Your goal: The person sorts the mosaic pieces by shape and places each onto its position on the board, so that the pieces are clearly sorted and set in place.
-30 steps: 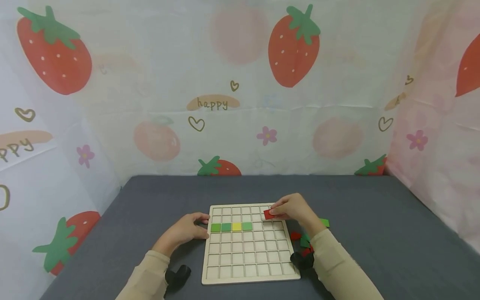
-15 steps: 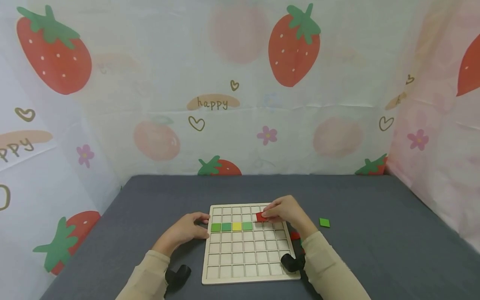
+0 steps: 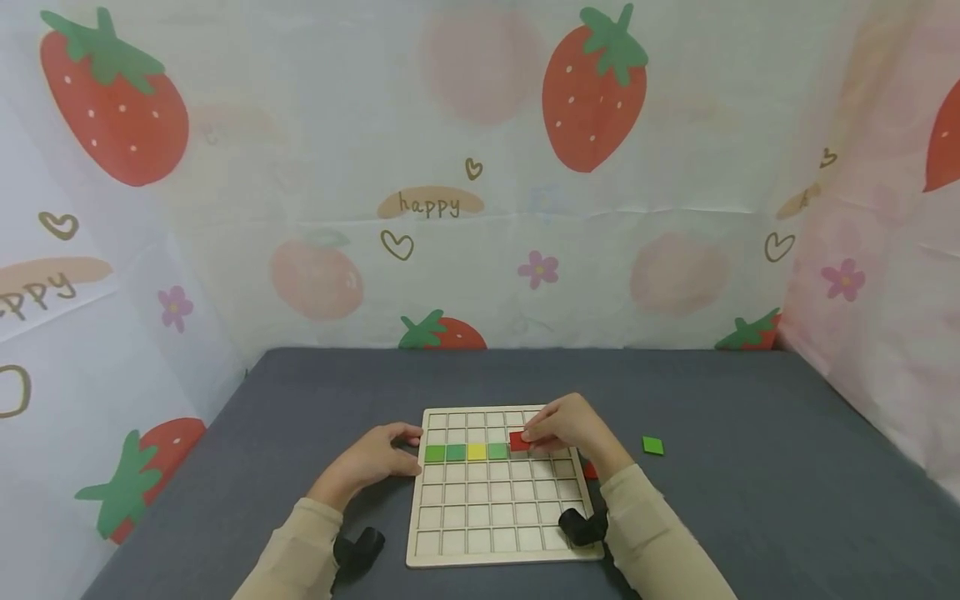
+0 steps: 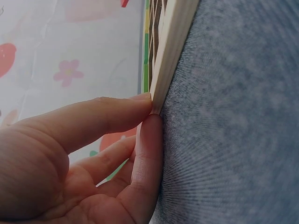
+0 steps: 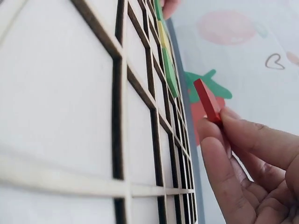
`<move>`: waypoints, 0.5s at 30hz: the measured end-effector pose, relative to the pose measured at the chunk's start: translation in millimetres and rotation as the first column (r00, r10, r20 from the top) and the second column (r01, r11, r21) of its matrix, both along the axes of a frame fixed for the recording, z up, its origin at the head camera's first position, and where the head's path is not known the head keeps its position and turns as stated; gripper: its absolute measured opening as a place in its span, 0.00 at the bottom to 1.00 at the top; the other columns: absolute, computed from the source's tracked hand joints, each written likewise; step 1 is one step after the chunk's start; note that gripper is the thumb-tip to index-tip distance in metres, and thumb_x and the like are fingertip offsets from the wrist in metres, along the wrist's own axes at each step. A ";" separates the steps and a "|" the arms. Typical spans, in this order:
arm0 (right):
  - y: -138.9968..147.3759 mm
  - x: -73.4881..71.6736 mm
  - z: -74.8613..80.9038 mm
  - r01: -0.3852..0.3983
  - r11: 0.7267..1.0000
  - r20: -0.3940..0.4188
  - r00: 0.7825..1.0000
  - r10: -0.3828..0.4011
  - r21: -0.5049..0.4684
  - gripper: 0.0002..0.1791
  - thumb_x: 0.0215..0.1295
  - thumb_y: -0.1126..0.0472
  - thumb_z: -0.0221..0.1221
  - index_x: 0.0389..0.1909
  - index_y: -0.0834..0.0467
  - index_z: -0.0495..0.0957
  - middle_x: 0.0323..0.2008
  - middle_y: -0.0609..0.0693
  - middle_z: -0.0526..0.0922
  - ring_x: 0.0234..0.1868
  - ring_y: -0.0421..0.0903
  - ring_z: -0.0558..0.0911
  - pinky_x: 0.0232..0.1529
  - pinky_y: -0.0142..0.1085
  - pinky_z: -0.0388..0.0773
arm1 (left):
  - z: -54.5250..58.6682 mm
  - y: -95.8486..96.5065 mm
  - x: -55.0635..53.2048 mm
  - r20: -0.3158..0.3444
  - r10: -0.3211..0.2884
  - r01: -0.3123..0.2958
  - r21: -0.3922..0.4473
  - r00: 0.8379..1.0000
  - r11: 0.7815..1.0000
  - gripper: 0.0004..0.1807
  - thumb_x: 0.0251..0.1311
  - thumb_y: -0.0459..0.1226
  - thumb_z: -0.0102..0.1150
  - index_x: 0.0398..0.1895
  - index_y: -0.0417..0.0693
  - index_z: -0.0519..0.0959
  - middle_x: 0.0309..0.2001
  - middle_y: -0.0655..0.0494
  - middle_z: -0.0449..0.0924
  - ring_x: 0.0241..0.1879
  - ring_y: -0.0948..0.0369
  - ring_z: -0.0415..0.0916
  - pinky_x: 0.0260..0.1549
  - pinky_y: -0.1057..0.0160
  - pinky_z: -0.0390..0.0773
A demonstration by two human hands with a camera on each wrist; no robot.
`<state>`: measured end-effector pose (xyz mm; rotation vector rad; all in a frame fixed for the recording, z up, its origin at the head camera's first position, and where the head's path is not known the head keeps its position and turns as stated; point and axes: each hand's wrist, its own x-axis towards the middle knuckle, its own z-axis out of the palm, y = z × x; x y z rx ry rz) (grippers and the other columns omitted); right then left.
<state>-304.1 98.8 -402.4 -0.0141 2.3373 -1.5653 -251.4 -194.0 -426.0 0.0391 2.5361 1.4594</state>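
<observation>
A pale wooden grid board (image 3: 477, 518) lies on the dark table. My left hand (image 3: 374, 459) rests at its left edge; in the left wrist view, fairly straight fingers (image 4: 148, 149) touch the board's side (image 4: 170, 58). Between thumb and fingers, my right hand (image 3: 572, 427) pinches a red square tile (image 3: 517, 441). In the right wrist view, this red tile (image 5: 208, 100) is tilted and apart from the grid. Green tiles (image 3: 435, 453), (image 3: 456, 452), (image 3: 497, 451) and a yellow tile (image 3: 476, 452) sit in one row, left of the red tile.
A loose bright green tile (image 3: 652, 446) lies right of the board. Part of a red tile (image 3: 590, 472) shows beside the board's right edge, near the right forearm. Black wrist cameras (image 3: 360, 547) are on both wrists. A strawberry-print cloth (image 3: 322, 167) stands behind the table.
My right hand has carried the red tile left and nearer, to the cell position just right of the tile row. The left hand has stayed at the board's edge.
</observation>
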 end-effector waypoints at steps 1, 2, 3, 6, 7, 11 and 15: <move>-0.1 0.3 -0.1 -0.001 1.000 -0.003 1.000 0.001 0.004 0.05 0.55 0.69 0.70 0.32 0.66 0.87 0.27 0.56 0.88 0.22 0.45 0.86 0.32 0.39 0.84 | 0.4 0.1 -0.2 -0.003 -0.004 0.004 -0.003 1.000 1.000 0.34 0.52 0.27 0.67 0.65 0.33 0.71 0.55 0.42 0.74 0.44 0.57 0.74 0.43 0.59 0.77; -0.1 0.4 -0.1 -0.003 1.000 -0.007 1.000 0.003 0.009 0.05 0.55 0.69 0.70 0.32 0.66 0.87 0.27 0.56 0.88 0.22 0.45 0.86 0.31 0.39 0.84 | 0.8 0.1 -0.1 -0.005 -0.006 0.006 -0.007 1.000 1.000 0.34 0.52 0.27 0.67 0.65 0.33 0.71 0.55 0.42 0.74 0.44 0.57 0.74 0.44 0.59 0.76; -0.2 0.5 0.0 -0.005 1.000 -0.011 1.000 0.005 0.012 0.05 0.55 0.69 0.70 0.32 0.66 0.87 0.27 0.56 0.88 0.22 0.44 0.86 0.31 0.39 0.84 | 1.3 0.1 -0.1 -0.006 -0.006 0.006 -0.010 1.000 1.000 0.34 0.52 0.27 0.67 0.65 0.33 0.71 0.55 0.42 0.74 0.44 0.57 0.74 0.44 0.59 0.76; -0.1 0.8 0.5 -0.008 1.000 -0.022 1.000 0.008 0.022 0.05 0.54 0.70 0.70 0.32 0.67 0.87 0.27 0.57 0.88 0.21 0.44 0.85 0.31 0.39 0.84 | 2.0 0.8 -0.5 -0.011 -0.002 0.002 -0.015 1.000 1.000 0.34 0.51 0.27 0.67 0.65 0.33 0.71 0.55 0.43 0.75 0.44 0.56 0.73 0.44 0.59 0.76; 0.1 1.0 0.6 -0.006 1.000 -0.023 1.000 0.006 0.025 0.05 0.54 0.70 0.70 0.32 0.67 0.87 0.27 0.57 0.88 0.21 0.44 0.85 0.31 0.39 0.84 | 2.1 1.1 -0.8 -0.013 -0.002 0.002 -0.016 1.000 1.000 0.34 0.51 0.27 0.67 0.65 0.33 0.72 0.54 0.43 0.75 0.44 0.57 0.73 0.44 0.59 0.75; 0.3 1.3 -0.1 0.002 0.999 -0.019 1.000 -0.001 0.037 0.05 0.53 0.71 0.70 0.32 0.68 0.86 0.27 0.57 0.88 0.21 0.44 0.85 0.30 0.39 0.84 | 1.8 2.3 -0.9 -0.014 -0.003 0.003 -0.015 1.000 1.000 0.33 0.51 0.27 0.67 0.64 0.33 0.72 0.54 0.43 0.75 0.44 0.57 0.73 0.44 0.59 0.75; -0.2 1.4 -2.0 -0.005 0.999 -0.014 1.000 0.006 0.045 0.05 0.52 0.72 0.70 0.31 0.67 0.86 0.27 0.56 0.88 0.21 0.44 0.85 0.30 0.38 0.84 | 0.6 2.4 0.2 -0.019 0.004 -0.004 -0.022 1.000 1.000 0.33 0.51 0.27 0.67 0.64 0.33 0.72 0.54 0.43 0.75 0.44 0.57 0.73 0.46 0.58 0.75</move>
